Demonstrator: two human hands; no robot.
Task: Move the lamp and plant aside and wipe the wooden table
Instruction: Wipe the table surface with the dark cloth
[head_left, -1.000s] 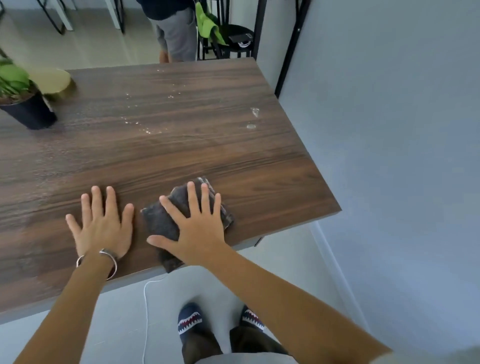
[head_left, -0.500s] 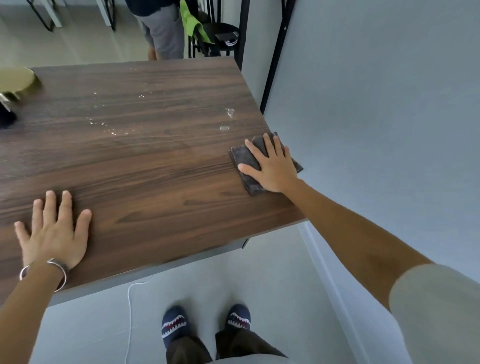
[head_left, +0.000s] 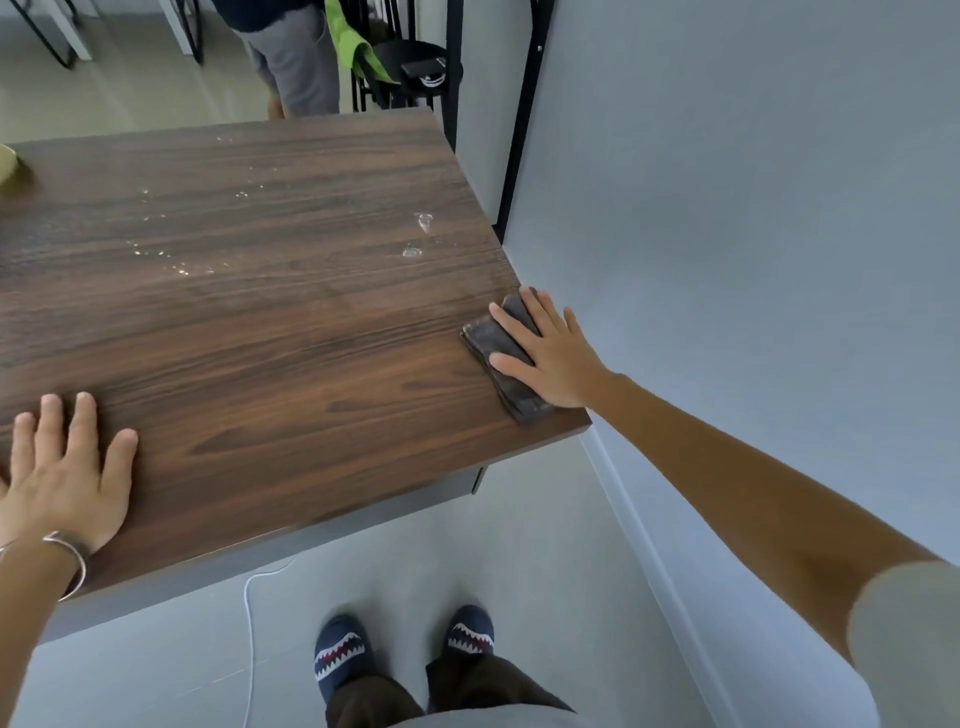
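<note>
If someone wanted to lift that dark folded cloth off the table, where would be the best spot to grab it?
Probably the dark grey folded cloth at its long left edge, coming from the table's middle. It lies flat on the brown wooden table at the right edge, with the right hand covering its right side; only the left strip is bare.

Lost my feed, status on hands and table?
Right hand flat on folded dark grey cloth at table's right edge. Left hand flat on brown wooden table. Water droplets unwiped ahead.
</note>
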